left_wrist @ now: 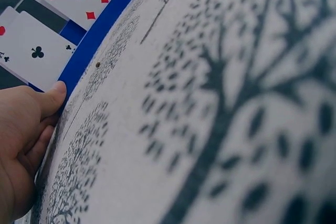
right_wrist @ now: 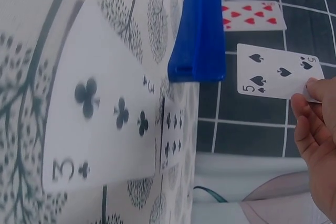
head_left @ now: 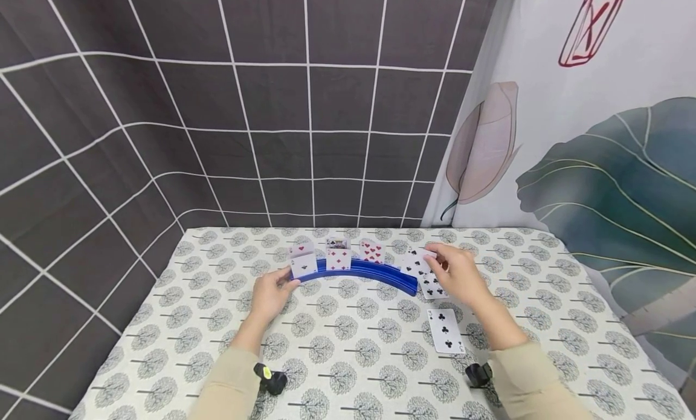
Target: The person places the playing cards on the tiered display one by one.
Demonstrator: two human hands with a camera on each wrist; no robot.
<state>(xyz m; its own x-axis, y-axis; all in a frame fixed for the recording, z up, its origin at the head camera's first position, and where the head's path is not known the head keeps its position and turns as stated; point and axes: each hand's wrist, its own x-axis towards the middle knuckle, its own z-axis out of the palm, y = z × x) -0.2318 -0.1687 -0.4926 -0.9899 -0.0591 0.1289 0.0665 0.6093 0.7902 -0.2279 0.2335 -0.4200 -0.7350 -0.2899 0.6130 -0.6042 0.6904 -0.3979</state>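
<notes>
A blue curved card holder (head_left: 356, 268) lies across the table. At its left end, my left hand (head_left: 270, 296) grips it, thumb (left_wrist: 55, 97) on the front face. Beside that thumb stands an ace of clubs (left_wrist: 39, 45) in front of a heart card (head_left: 301, 249). Further along, a five of diamonds (head_left: 338, 260) overlaps a king (head_left: 338, 243), then a hearts card (right_wrist: 252, 16) stands alone. My right hand (head_left: 459, 274) pinches a five of spades (right_wrist: 278, 72) by its edge, raised beyond the holder's right end.
A three of clubs (head_left: 447, 332) lies face up on the patterned tablecloth (head_left: 348, 362), right of the holder. Another clubs card (head_left: 433, 287) lies beyond it, partly covered by the raised card. Behind the table hang a dark grid curtain (head_left: 277, 154) and a white floral curtain (head_left: 576, 118).
</notes>
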